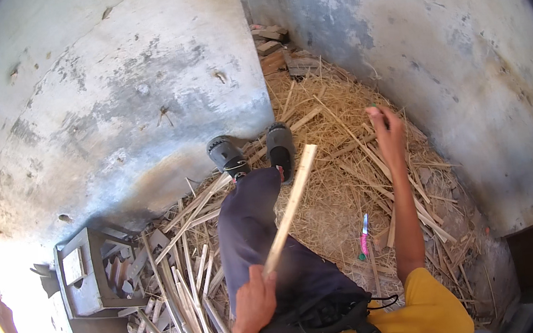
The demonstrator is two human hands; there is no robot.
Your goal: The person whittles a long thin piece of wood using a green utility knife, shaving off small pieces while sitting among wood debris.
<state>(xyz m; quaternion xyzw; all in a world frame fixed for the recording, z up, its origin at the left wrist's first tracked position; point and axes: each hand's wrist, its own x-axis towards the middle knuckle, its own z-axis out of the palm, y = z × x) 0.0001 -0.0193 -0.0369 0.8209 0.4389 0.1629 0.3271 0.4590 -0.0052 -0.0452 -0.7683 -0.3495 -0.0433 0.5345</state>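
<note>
My left hand is closed round the lower end of a flat, pale strip of split wood or bamboo. The strip slants up and to the right, across my dark trousers. Out to the right, my right hand is raised over the straw with its fingers bent together. A speck of green shows at its fingertips, too small to name. Below that hand, a knife with a pink handle lies on the ground among shavings.
Straw-like shavings and loose strips cover the floor. A grey boxy frame stands at left. Weathered walls meet in a corner ahead, where wood blocks are piled. My shoes rest near the wall.
</note>
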